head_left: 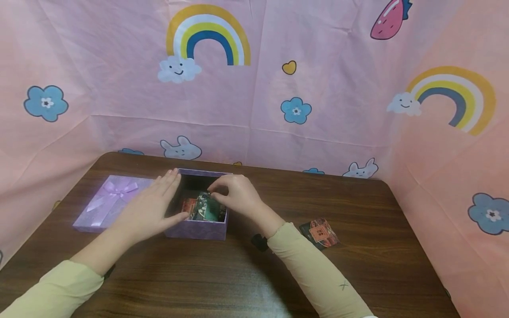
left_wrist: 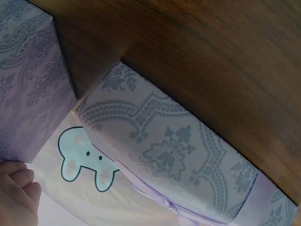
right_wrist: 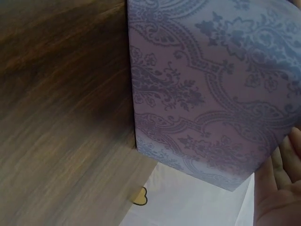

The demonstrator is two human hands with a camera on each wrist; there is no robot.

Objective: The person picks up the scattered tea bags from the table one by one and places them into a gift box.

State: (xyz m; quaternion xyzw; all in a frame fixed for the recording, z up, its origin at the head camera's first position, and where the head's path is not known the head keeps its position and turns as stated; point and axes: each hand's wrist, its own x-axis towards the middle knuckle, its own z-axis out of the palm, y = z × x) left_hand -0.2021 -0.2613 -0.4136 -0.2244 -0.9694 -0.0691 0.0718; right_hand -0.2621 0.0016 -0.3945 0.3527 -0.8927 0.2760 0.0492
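A purple patterned box stands without its lid on the table. Inside it, a dark green printed card and a red printed card are visible. My left hand rests along the box's left side with its fingers straight and its thumb over the front rim. Reaching over the right side, my right hand pinches the top edge of the green card between thumb and index finger. In the right wrist view, the box wall hides those fingertips and the card.
The purple lid with a ribbon bow lies left of the box, partly behind the left forearm. Another red and green card lies on the brown wooden table, right of the right sleeve. Pink printed cloth surrounds the table's back and sides.
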